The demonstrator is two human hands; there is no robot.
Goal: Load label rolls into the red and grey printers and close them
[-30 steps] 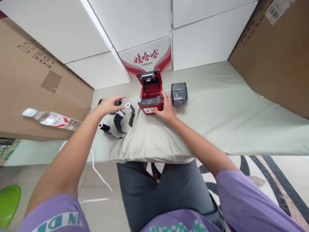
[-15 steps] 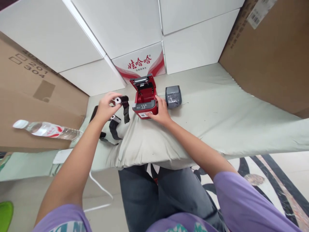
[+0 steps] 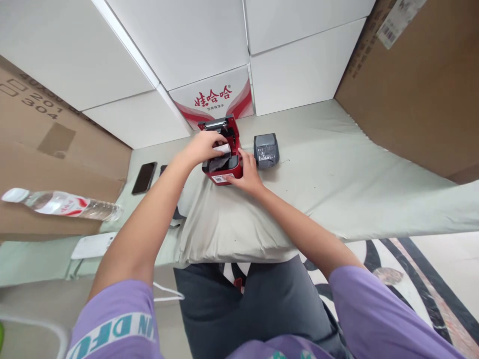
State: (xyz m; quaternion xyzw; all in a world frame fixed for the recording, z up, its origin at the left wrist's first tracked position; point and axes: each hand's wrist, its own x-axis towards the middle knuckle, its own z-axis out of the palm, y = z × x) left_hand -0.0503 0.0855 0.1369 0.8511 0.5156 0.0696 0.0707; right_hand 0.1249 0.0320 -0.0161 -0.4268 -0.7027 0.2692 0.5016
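A red label printer (image 3: 236, 130) stands on the cloth with its lid up. My left hand (image 3: 200, 148) reaches into its open bay, the fingers closed on a roll of black ribbon (image 3: 220, 162) with a white end. Part of the roll and the bay are hidden behind these fingers. A loose tail of the ribbon hangs over the printer's front. My right hand (image 3: 248, 172) wraps around the printer's right front corner, thumb on the front near a white label. Just right of it sits a dark grey device (image 3: 267, 150), apart from the printer.
At the left, a black phone (image 3: 144, 178) lies near a water bottle (image 3: 63, 203) and a white box-shaped item (image 3: 93, 246). White cartons (image 3: 299, 70) line the back, with brown cardboard boxes (image 3: 419, 94) at both sides. The cloth-covered surface (image 3: 337, 199) ends before my legs.
My left hand has moved right with the ribbon roll, from beside the printer into its open bay. My right hand keeps its grip on the printer. The phone at left is uncovered.
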